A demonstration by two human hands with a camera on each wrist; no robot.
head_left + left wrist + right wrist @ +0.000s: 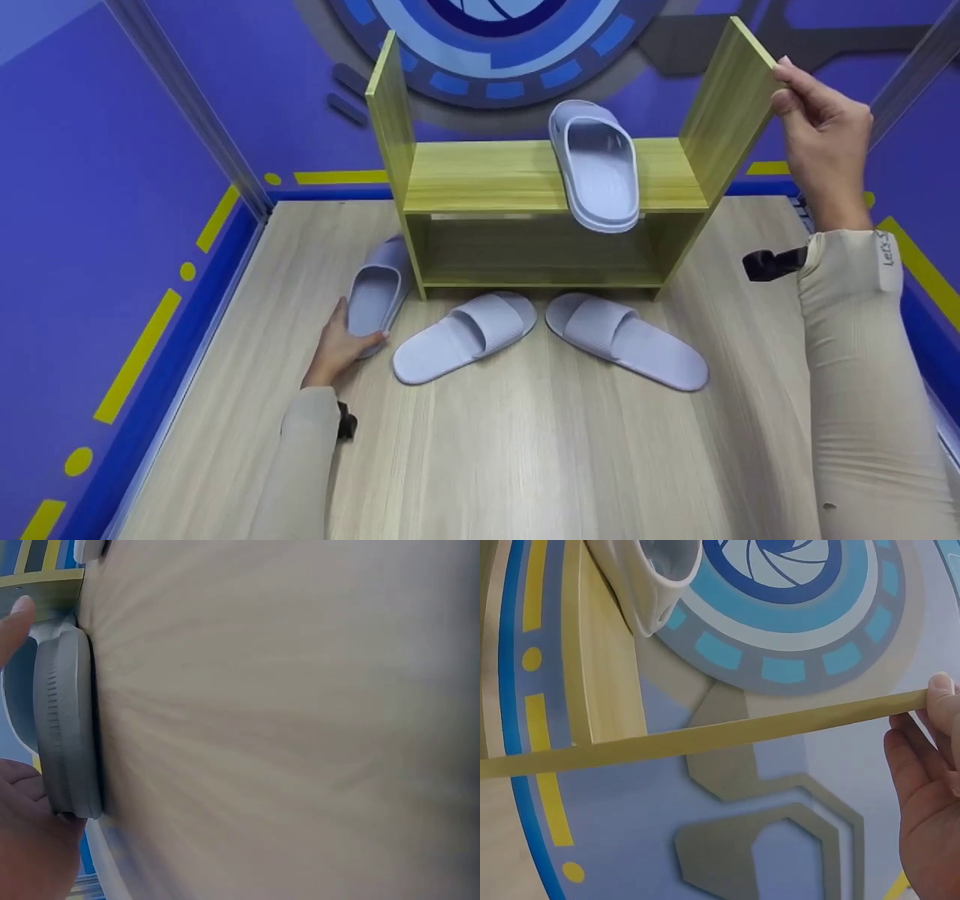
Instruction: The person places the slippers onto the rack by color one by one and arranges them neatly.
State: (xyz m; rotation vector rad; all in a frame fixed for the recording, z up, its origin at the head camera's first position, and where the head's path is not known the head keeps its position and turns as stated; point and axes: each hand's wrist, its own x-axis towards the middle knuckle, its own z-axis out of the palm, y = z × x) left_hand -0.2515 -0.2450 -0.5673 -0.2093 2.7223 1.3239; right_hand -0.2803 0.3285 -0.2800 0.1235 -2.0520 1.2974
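Observation:
At the left of the head view, a grey-blue clog point(375, 296) lies toe toward the wooden shoe rack point(487, 176). My left hand point(341, 346) holds it at the heel, thumb across the right side, fingers along the left. From the left wrist, the clog point(64, 720) shows its ridged side, with curled fingers point(22, 784) at its lower edge. My right hand point(825, 135) pinches the top edge of the rack's right side panel point(739, 105) between thumb and fingers. Another matching clog point(596, 169) sits on the upper shelf, its heel overhanging the front edge.
In front of the rack lie two pale slide slippers, the left slipper point(465, 337) and right slipper point(626, 341), angled with toes inward. A wood-grain table point(495, 465) bears everything. Blue printed walls point(150, 225) enclose the back and sides.

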